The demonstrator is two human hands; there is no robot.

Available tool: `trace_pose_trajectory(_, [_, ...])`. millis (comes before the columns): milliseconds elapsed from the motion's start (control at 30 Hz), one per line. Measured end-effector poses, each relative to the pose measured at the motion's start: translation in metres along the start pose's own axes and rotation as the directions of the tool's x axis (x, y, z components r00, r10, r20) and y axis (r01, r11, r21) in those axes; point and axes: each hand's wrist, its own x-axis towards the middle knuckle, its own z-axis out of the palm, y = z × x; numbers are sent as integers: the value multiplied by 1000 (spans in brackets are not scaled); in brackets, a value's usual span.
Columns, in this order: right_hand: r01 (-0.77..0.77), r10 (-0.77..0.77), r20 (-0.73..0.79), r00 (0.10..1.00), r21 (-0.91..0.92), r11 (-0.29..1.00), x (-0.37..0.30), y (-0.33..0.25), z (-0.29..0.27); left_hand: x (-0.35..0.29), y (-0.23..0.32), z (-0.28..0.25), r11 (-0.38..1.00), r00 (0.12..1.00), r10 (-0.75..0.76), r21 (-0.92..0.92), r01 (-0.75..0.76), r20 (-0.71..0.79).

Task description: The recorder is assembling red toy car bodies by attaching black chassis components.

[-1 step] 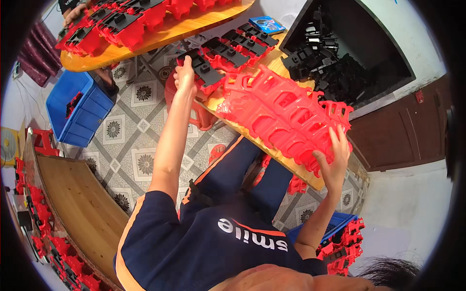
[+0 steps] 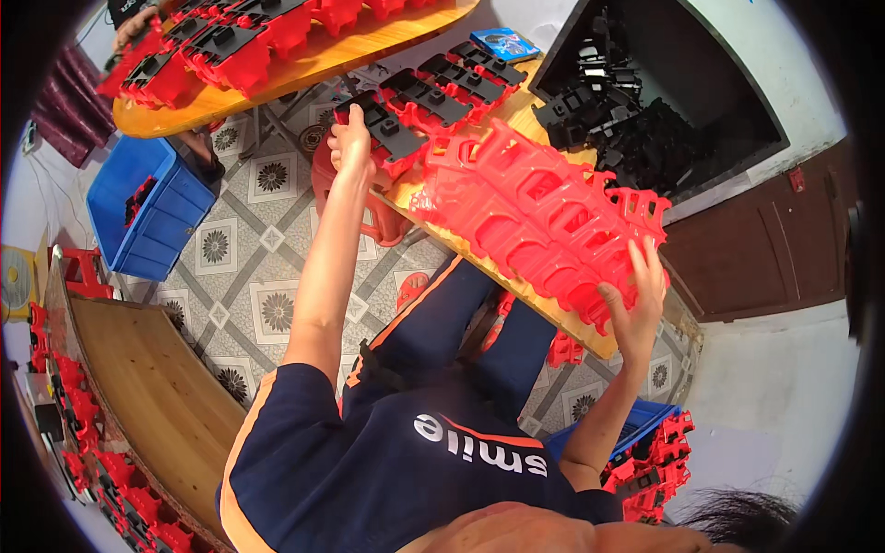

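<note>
Head view: the left hand (image 2: 350,146) is at the near-left end of the row of black-topped units (image 2: 428,97), its thumb up against the outer edge of the closest one and its fingers curled; they are partly hidden, so I cannot tell whether they clamp it. The right hand (image 2: 638,302) lies over the right end of the red frames (image 2: 544,221), its thumb and fingers spread apart, seemingly touching them, though the contact is hard to see. The frames sit side by side in rows across the small table (image 2: 599,345) in front of the person, and the units stand along its far-left side, just beside them. Near the far end of that row is a blue box (image 2: 505,44). Beyond the frames, a black bin (image 2: 728,106) holds a heap of black parts (image 2: 645,147). Left of the small table is a red stool (image 2: 385,226), partly covered. Farther off, more red-and-black units (image 2: 226,46) cover part of the long table (image 2: 387,46), with a co-worker's hand (image 2: 135,28) at its left end. Below that end, a blue crate (image 2: 173,221) stands on the patterned floor (image 2: 271,240).
</note>
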Motion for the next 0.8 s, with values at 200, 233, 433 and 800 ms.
trace_pose_trajectory(200, [-120, 214, -253, 944, 342, 932, -8, 16, 8, -22, 18, 3, 974, 985, -17, 218, 55, -174])
trace_pose_trajectory(233, [-140, 249, -286, 925, 353, 925, -11, 19, 9, -13, 14, 3, 1000, 984, -27, 6, 28, -176])
trace_pose_trajectory(433, [-460, 727, -197, 657, 660, 594, -50, 39, 25, -30, -14, 10, 815, 926, 358, -445, -371, -117])
trace_pose_trajectory(800, [-290, 662, 73, 746, 930, 225, -88, 55, 58, -32, -6, 25, 917, 963, 261, -294, -271, -74])
